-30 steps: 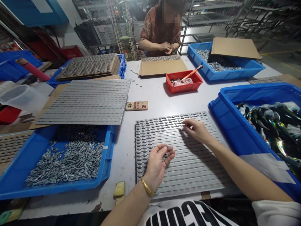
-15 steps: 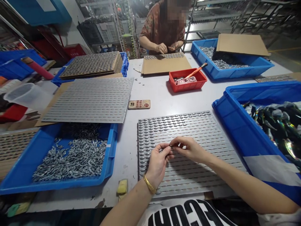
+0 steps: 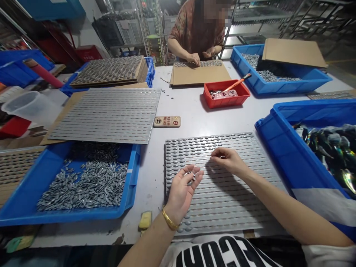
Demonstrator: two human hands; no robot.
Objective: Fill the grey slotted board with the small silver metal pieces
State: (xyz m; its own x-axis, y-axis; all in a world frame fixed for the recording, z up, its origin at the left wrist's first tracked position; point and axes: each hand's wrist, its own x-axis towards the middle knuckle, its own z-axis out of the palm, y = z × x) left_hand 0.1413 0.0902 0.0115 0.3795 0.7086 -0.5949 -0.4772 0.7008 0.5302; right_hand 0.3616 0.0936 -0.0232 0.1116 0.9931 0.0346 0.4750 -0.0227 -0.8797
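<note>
- Two bare hands work over a slotted grey board lying flat on the bench. Half a second ago they met at the fingertips; now they are apart.
- Nearest, the left hand, with a gold bracelet at its wrist, is palm up above the board's left part. Its fingers curl loosely around a few small silver pieces.
- Just beyond, the right hand has swung away to the board's upper middle, palm down, fingertips bunched close to the slots. Whether they pinch a piece is too small to tell.
- Similar pieces fill the far rows, the left side and the near left corner of the board; the middle and right slots are bare. The parting suggests the placing half of a pick-and-place motion, with much of the board yet to fill.
- To the left, a blue bin holds a heap of loose silver pieces, partly roofed by a second grey board.
- To the right, another blue bin holds dark, shiny items.
- Farther back stands a red tray with an orange-handled tool.
- Farthest, a co-worker's hand has come down onto a row of pieces on a cardboard sheet.
</note>
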